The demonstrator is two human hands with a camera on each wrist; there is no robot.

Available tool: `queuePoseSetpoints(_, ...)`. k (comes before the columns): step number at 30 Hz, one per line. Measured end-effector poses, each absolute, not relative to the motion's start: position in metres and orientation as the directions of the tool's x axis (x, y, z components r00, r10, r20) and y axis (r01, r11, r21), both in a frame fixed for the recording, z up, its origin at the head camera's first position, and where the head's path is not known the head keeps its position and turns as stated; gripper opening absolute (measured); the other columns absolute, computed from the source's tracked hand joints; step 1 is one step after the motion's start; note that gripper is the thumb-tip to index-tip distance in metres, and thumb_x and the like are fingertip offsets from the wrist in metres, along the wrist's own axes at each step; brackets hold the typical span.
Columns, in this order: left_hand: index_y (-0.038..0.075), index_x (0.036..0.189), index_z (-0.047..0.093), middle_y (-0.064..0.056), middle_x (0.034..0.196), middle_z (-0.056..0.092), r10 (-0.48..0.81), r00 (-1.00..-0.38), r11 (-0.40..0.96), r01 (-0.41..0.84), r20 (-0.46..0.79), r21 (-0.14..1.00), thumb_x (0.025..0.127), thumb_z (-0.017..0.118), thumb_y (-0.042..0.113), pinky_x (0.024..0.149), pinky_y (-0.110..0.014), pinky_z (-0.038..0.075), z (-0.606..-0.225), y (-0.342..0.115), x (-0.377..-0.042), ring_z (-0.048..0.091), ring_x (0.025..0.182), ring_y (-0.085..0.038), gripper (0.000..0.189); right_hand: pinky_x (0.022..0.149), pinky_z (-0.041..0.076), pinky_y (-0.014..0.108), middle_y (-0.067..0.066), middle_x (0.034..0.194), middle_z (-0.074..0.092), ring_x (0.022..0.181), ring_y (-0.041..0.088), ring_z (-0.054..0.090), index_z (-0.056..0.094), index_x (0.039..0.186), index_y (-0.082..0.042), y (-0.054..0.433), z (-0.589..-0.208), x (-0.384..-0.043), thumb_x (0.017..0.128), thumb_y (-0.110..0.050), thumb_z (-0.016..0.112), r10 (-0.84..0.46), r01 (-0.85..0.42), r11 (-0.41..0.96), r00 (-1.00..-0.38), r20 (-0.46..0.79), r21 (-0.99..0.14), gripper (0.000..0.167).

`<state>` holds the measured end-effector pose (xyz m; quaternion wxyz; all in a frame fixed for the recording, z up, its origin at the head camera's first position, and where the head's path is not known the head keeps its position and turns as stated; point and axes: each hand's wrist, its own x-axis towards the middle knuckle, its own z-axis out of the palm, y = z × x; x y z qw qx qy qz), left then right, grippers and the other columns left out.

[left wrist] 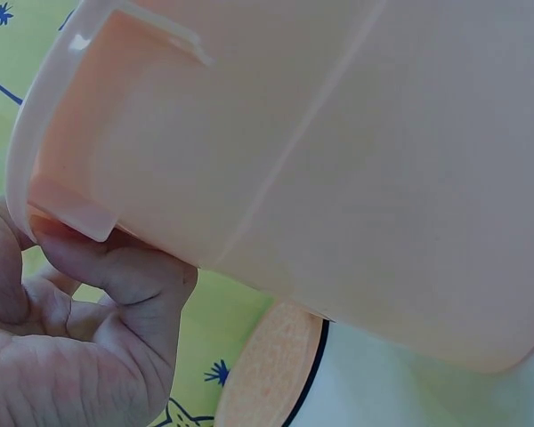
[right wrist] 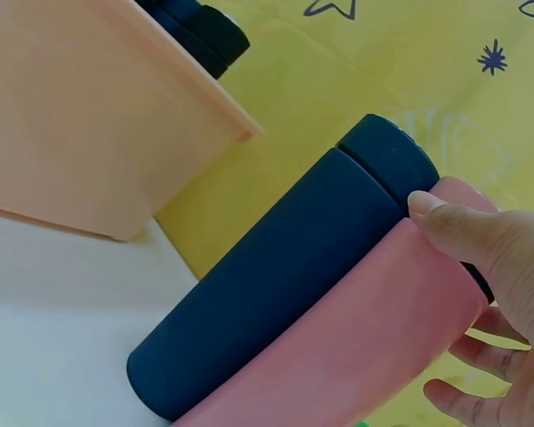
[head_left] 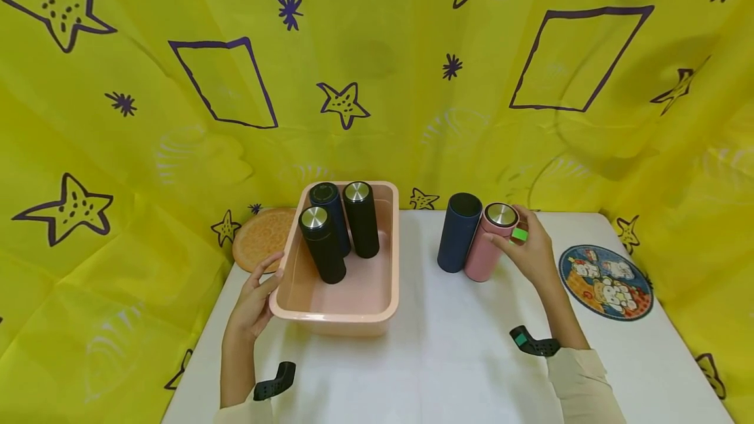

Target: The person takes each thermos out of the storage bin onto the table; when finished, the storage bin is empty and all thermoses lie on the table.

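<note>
My left hand (head_left: 250, 306) grips the left rim of a peach plastic bin (head_left: 353, 317); in the left wrist view its digits bend at the rim's corner. Two black thermoses (head_left: 325, 250) with silver lid tops and a navy thermos (head_left: 337, 205) stand inside, toward the left and back. To the right, my right hand (head_left: 535, 250) holds a pink thermos (head_left: 484, 257) near its silver-topped lid, thumb on the near side. Another navy thermos (head_left: 458, 237) stands upright directly to its left, and in the right wrist view the thumb tip (right wrist: 424, 203) reaches the seam between them.
A round orange-brown mat (head_left: 259, 237) lies behind the bin's left side, partly hidden. On the right lies a round cartoon-printed mat (head_left: 607, 283). The white table (head_left: 424, 358) meets a yellow patterned curtain (head_left: 389, 116) at the back and sides.
</note>
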<state>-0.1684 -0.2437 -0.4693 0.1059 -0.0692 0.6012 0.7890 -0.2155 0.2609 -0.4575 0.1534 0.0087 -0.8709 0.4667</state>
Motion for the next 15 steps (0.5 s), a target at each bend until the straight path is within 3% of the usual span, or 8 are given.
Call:
queuePoseSetpoints(3,0.025,0.138,0.043,-0.001,0.109,0.06,0.082,-0.967,-0.255,-0.254,-0.241,0.933,0.103,0.05,0.017,0.067,-0.029,0.058,-0.469,-0.244,-0.168,0.068,0.086,-0.013,0.037,0.09,0.053,0.03,0.026,0.138,0.05,0.123,0.04,0.051,0.036,0.146,0.001,0.262,-0.456,-0.215,0.082,-0.023,0.08,0.136,-0.161,0.58,-0.947,0.29,-0.799,0.081)
queuePoseSetpoints(5,0.026,0.138,0.044,-0.001,0.109,0.059,0.082,-0.967,-0.256,-0.254,-0.24,0.933,0.103,0.05,0.017,0.067,-0.029,0.058,-0.469,-0.244,-0.168,0.067,0.086,-0.014,0.036,0.09,0.053,0.037,0.024,0.138,0.05,0.123,0.038,0.051,0.036,0.146,0.0,0.263,-0.455,-0.215,0.083,-0.023,0.08,0.143,-0.16,0.585,-0.945,0.295,-0.795,0.081)
queuePoseSetpoints(6,0.026,0.137,0.044,-0.001,0.109,0.06,0.082,-0.967,-0.257,-0.253,-0.24,0.933,0.103,0.05,0.017,0.067,-0.029,0.058,-0.469,-0.244,-0.168,0.068,0.086,-0.013,0.036,0.09,0.053,0.036,0.024,0.139,0.049,0.123,0.038,0.05,0.036,0.146,0.0,0.263,-0.454,-0.214,0.083,-0.024,0.08,0.147,-0.159,0.583,-0.944,0.296,-0.797,0.081)
queuePoseSetpoints(10,0.025,0.138,0.043,0.0,0.108,0.06,0.088,-0.968,-0.262,-0.249,-0.234,0.932,0.103,0.049,0.016,0.066,-0.028,0.058,-0.469,-0.244,-0.168,0.067,0.085,-0.013,0.037,0.084,0.046,0.015,0.021,0.138,0.05,0.123,0.035,0.05,0.036,0.147,-0.001,0.264,-0.45,-0.212,0.083,-0.023,0.079,0.159,-0.163,0.571,-0.939,0.304,-0.805,0.081)
queuePoseSetpoints(13,0.023,0.14,0.042,0.0,0.109,0.06,0.091,-0.969,-0.266,-0.245,-0.229,0.932,0.103,0.049,0.016,0.067,-0.028,0.057,-0.469,-0.244,-0.168,0.067,0.086,-0.012,0.038,0.082,0.045,0.011,0.02,0.135,0.052,0.122,0.034,0.05,0.036,0.147,-0.002,0.264,-0.446,-0.212,0.082,-0.022,0.08,0.169,-0.174,0.575,-0.931,0.324,-0.799,0.08)
queuePoseSetpoints(15,0.022,0.141,0.041,-0.001,0.109,0.059,0.09,-0.969,-0.266,-0.245,-0.229,0.932,0.103,0.049,0.017,0.067,-0.028,0.058,-0.469,-0.244,-0.168,0.067,0.086,-0.012,0.039,0.086,0.051,0.018,0.02,0.133,0.053,0.122,0.034,0.051,0.037,0.146,-0.001,0.264,-0.443,-0.211,0.082,-0.019,0.08,0.173,-0.185,0.586,-0.922,0.345,-0.789,0.079)
